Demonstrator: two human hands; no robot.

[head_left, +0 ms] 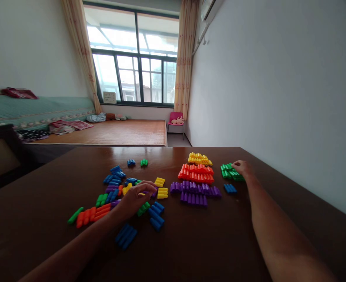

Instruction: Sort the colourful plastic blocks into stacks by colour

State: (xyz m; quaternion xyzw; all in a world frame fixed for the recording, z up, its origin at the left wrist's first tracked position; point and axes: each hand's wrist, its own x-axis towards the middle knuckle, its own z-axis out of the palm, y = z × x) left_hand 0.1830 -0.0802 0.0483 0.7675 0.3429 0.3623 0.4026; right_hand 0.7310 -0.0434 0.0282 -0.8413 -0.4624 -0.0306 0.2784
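Note:
Colourful plastic blocks shaped like joined round pegs lie on a dark brown table (208, 239). My left hand (137, 196) hovers low over the mixed blocks at the left, fingers bent and apart, its fingertips beside a purple block (154, 192). Two yellow blocks (162, 193) are just right of those fingertips. On the right, my right hand (241, 167) pinches a green block (234, 166) at the far edge of the green group (231, 174). A blue block (230, 188) lies just in front of that group.
Sorted rows of yellow (199, 158), orange-red (195, 173) and purple blocks (194, 192) stand in the middle. Loose blue blocks (126, 235), orange blocks (86, 216) and a green piece (75, 215) lie nearer at left. Beyond the table are a bed (125, 131) and pink chair (175, 117).

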